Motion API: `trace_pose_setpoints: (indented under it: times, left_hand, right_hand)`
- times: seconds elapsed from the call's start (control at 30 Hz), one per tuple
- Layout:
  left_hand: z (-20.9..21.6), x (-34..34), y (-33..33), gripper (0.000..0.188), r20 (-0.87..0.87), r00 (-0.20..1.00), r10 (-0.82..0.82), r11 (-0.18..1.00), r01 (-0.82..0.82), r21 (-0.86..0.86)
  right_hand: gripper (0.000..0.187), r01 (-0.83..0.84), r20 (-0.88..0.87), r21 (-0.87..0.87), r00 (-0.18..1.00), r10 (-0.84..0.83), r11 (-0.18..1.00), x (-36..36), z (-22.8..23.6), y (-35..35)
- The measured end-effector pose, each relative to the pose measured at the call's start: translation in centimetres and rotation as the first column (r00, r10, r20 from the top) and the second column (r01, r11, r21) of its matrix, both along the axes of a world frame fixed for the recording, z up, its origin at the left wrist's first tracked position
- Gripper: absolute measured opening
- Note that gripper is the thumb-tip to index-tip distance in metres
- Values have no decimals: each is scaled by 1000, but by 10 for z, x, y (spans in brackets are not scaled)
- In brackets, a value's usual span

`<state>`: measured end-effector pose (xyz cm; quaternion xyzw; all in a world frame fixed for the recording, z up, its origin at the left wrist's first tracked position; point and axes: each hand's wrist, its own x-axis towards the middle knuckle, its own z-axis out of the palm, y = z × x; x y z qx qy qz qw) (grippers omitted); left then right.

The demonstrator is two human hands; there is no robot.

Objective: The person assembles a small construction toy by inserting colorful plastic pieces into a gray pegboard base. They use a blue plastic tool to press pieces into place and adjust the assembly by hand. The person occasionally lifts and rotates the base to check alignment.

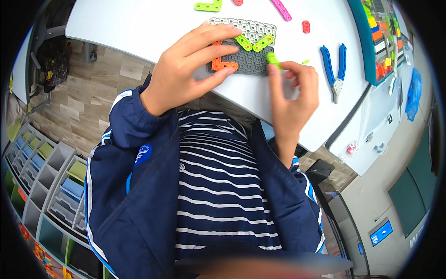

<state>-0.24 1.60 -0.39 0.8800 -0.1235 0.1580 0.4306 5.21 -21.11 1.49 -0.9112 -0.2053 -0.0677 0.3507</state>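
A toy building plate, dark grey in front (253,60) and light grey behind (251,29), lies at the table's near edge. My left hand (188,63) reaches over its left side, fingers spread and their tips resting on it. By the left thumb is an orange angled connector (225,66), partly covered by the hand. Two lime-green strips (243,43) (264,43) form a V across the plate. My right hand (297,86) is closed, pinching a lime-green building strip (273,59) at the plate's right edge; the strip is blurred.
Blue-handled pliers (335,74) lie on the white table (139,28) to the right. Nearby are a small green piece (305,61), a red piece (306,26) and a magenta strip (281,9). A green angled piece (209,5) lies behind. A parts tray (367,42) stands at the far right.
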Motion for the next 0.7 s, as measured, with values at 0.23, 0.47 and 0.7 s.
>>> trace_pose_setpoints:
  times: [0.23,0.47,0.7]
  left_hand:
    - [-5,-4,-2,36,58,996,65,998,-64,-12]
    - [0,-10,3,33,87,990,109,988,-98,-122]
    - [11,-4,15,27,104,970,218,971,-204,-126]
  right_hand:
    - [28,134,86,-144,989,-122,980,41,17,-16]
    - [24,-37,171,-218,982,76,975,72,4,1]
    - [21,20,130,-197,991,6,980,71,1,5]
